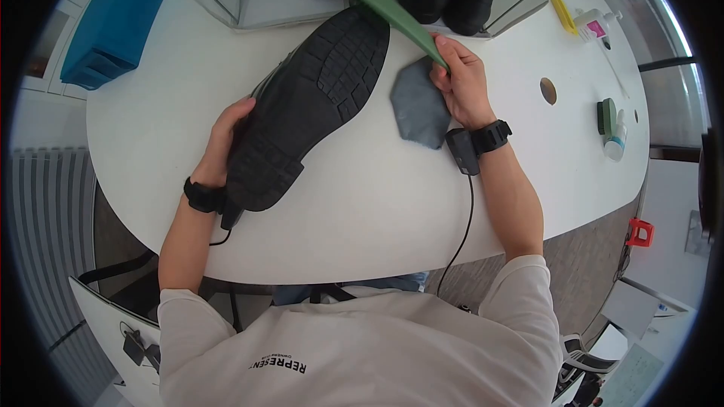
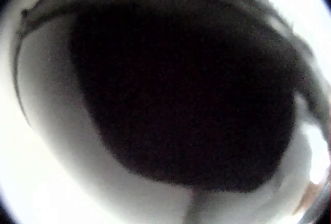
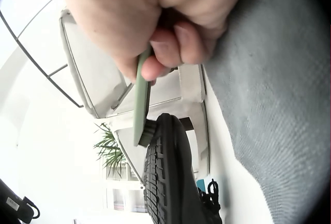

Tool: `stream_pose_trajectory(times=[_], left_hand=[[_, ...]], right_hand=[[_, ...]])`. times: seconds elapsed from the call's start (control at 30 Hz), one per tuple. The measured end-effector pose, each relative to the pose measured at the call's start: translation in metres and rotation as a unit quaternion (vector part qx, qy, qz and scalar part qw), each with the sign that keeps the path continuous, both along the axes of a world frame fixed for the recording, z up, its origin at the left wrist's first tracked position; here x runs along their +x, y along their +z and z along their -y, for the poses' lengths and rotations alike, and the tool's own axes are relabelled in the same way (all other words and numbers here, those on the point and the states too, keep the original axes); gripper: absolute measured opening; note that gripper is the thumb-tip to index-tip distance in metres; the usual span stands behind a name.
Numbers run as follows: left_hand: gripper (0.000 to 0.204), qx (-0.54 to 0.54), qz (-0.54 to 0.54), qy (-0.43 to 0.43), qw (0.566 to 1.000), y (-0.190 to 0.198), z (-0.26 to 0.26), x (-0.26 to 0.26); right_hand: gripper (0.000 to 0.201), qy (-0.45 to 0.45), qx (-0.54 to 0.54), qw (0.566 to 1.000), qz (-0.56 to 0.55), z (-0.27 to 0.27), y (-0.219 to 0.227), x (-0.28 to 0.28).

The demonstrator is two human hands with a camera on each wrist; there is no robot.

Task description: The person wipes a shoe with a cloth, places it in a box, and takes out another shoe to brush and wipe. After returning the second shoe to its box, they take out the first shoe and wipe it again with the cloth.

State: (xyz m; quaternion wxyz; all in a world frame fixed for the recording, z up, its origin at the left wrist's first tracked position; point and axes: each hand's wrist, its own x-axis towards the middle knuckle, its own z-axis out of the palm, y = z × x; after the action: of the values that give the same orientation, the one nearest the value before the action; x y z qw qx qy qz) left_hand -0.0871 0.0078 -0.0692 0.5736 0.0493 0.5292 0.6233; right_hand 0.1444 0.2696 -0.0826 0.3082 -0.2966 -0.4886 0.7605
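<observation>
Left hand [image 1: 219, 143] grips the black lace-up shoe [image 1: 309, 105] toward the heel, sole up over the white surface [image 1: 369, 218]; right hand [image 1: 464, 83] grips the green shoe brush [image 1: 407, 24], bristles [image 3: 149, 132] at the toe. Risk — with no hand bracing the toe, hard strokes could twist the shoe loose.

The white table [image 1: 362, 234] has a rounded edge and a hole [image 1: 548, 91] near 3 o'clock. On it, a blue box [image 1: 121, 19] sits at 10 o'clock, clear boxes [image 1: 268, 13] at 12, a yellow tool [image 1: 562, 13] and bottle [image 1: 594, 26] at 2, a small brush [image 1: 606, 118] and second bottle [image 1: 615, 148] at 3, a grey cloth [image 1: 417, 105] near the middle.
</observation>
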Motion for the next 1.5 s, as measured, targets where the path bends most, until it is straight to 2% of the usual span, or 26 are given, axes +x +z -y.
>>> stream_pose_trajectory(times=[0.27, 0.37, 0.43, 0.53, 0.6, 0.67, 0.73, 0.83, 0.9, 1.13, 1.2, 1.33, 1.4, 1.43, 1.5], left_hand=[[0.038, -0.004, 0.013, 0.018, 1.000, 0.000, 0.000, 0.001], [0.038, 0.007, -0.014, 0.020, 1.000, 0.001, 0.000, -0.001], [0.037, 0.056, 0.044, 0.002, 0.997, -0.001, 0.001, -0.002], [0.037, 0.057, 0.039, 0.008, 0.998, -0.002, 0.002, -0.004], [0.037, 0.051, 0.040, 0.015, 0.998, -0.003, 0.002, -0.003], [0.037, 0.045, 0.039, 0.023, 0.998, -0.001, 0.004, -0.001], [0.038, 0.064, 0.013, -0.003, 0.998, 0.005, 0.001, 0.001], [0.038, 0.042, 0.026, 0.001, 0.999, 0.007, -0.001, 0.002], [0.038, 0.031, 0.012, 0.008, 0.999, 0.004, 0.001, 0.003], [0.038, 0.016, 0.004, 0.027, 0.999, -0.001, -0.001, -0.001], [0.038, 0.021, 0.004, 0.017, 1.000, -0.003, -0.001, -0.005], [0.042, -0.005, 0.017, 0.011, 1.000, 0.002, -0.001, -0.002], [0.042, 0.006, 0.024, 0.006, 1.000, -0.001, 0.000, -0.004], [0.042, 0.013, 0.032, 0.002, 0.999, -0.002, 0.000, -0.004], [0.043, 0.011, 0.022, -0.003, 1.000, -0.003, -0.001, -0.003]], right_hand=[[0.028, 0.007, 0.001, 1.000, -0.012, 0.001, 0.002, 0.002], [0.028, 0.014, 0.002, 1.000, -0.020, -0.006, -0.002, 0.003], [0.028, 0.025, -0.003, 0.999, -0.028, -0.007, -0.005, 0.005], [0.028, -0.002, -0.009, 0.999, -0.046, -0.008, -0.004, 0.003], [0.028, 0.067, -0.021, 0.995, -0.074, -0.012, -0.010, 0.009], [0.028, 0.070, -0.020, 0.994, -0.079, -0.012, -0.012, 0.012], [0.028, 0.074, -0.015, 0.993, -0.088, -0.013, -0.008, 0.008], [0.027, 0.029, -0.005, 0.997, -0.067, -0.007, -0.008, 0.008], [0.026, 0.078, 0.020, 0.996, -0.033, -0.007, -0.008, 0.009], [0.026, 0.065, 0.045, 0.997, -0.022, -0.003, -0.005, 0.006], [0.026, 0.123, 0.065, 0.990, 0.017, -0.004, -0.007, 0.010], [0.025, 0.084, 0.022, 0.996, -0.020, -0.005, -0.005, 0.009], [0.024, 0.155, 0.065, 0.985, 0.024, -0.004, -0.007, 0.012], [0.024, 0.155, 0.063, 0.986, 0.025, -0.003, -0.008, 0.012], [0.023, 0.088, 0.060, 0.994, 0.023, 0.001, -0.009, 0.007]])
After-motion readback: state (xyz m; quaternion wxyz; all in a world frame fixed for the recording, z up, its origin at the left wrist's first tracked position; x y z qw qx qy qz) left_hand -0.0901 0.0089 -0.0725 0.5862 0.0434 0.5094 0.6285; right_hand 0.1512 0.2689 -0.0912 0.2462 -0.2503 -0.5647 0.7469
